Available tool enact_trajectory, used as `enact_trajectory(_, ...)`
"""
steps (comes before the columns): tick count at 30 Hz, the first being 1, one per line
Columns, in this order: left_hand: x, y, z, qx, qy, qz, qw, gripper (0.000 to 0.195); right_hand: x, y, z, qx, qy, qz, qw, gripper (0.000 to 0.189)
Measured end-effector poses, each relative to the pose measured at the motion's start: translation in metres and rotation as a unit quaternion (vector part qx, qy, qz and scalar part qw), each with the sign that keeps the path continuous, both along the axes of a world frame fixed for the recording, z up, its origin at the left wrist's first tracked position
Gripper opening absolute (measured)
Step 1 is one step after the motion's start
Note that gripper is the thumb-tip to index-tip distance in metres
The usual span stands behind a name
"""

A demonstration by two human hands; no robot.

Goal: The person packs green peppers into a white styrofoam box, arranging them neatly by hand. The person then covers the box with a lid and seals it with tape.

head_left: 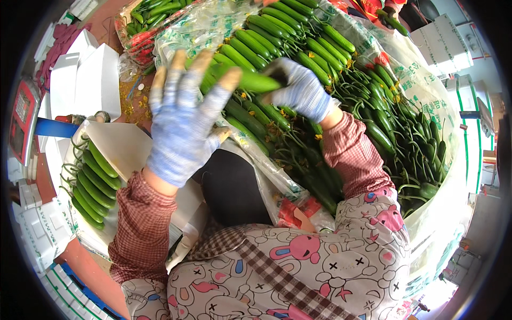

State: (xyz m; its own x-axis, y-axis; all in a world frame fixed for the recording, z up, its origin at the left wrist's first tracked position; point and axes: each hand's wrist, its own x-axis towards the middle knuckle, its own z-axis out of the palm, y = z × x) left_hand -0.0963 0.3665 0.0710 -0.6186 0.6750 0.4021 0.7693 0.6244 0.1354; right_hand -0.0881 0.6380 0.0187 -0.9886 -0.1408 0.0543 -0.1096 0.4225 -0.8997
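My right hand [302, 90], in a blue-and-white knit glove, grips one end of a green cucumber [258, 81], which is blurred by motion. My left hand [174, 120], gloved alike with tan fingertips, is raised with its fingers spread. The cucumber's far end runs behind the left fingers; whether they touch it I cannot tell. Beneath both hands lies a large heap of cucumbers [246, 45], partly in rows, many with stems and yellow blossoms. To the left, a white box with a paper liner [116, 146] holds a row of several cucumbers [96, 182].
Printed plastic sheeting [418, 80] surrounds the heap. White foam boxes [98, 84] and a red digital scale [25, 120] stand at left. A second container of green produce [158, 14] is at the top. Another person in red [370, 12] is at the upper right.
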Motion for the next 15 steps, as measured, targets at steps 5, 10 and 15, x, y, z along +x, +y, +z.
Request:
enact_trajectory(5,-0.008,0.0,-0.002,0.043,-0.255,0.054,0.965,0.036,0.013,-0.033,0.024,-0.392,-0.121,0.083,0.908,0.049)
enact_trajectory(10,0.015,-0.016,-0.028,0.118,-0.343,0.059,0.93,0.034,0.026,-0.055,0.003,-0.369,-0.139,-0.01,0.919,0.047)
enact_trajectory(15,0.019,-0.019,-0.033,0.169,-0.395,0.096,0.898,0.037,0.019,-0.027,-0.038,0.317,0.145,-0.05,0.936,0.03)
